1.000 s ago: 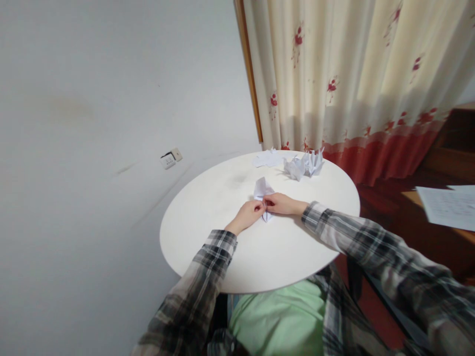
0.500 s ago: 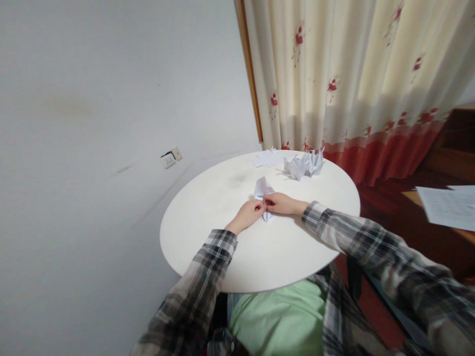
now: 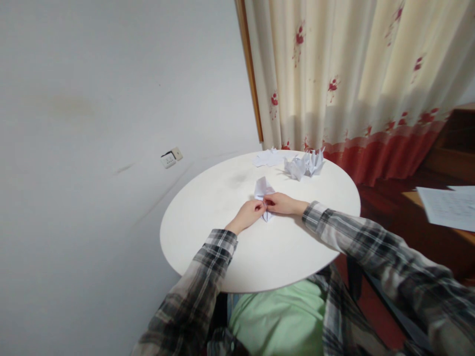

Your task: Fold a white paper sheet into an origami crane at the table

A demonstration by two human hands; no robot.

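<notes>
The folded paper lies near the middle of the round surface, the left hand and right hand apparently pinching it (their exact hold is unclear). It should handle light and easily creased, best taken gently by its edges.

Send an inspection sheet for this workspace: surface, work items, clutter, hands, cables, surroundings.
Surface: round white table; greyish patch left of centre, shadow or mark unclear.
Work items: partly folded white paper under the fingers.
Clutter: folded paper pieces grouped at the far right; flat white paper near the far edge.
Hands: left hand and right hand both touch the folded paper; exact grip too small to tell.
Cables: nothing seen.
Surroundings: scuffed wall with socket; floral curtain behind.
</notes>
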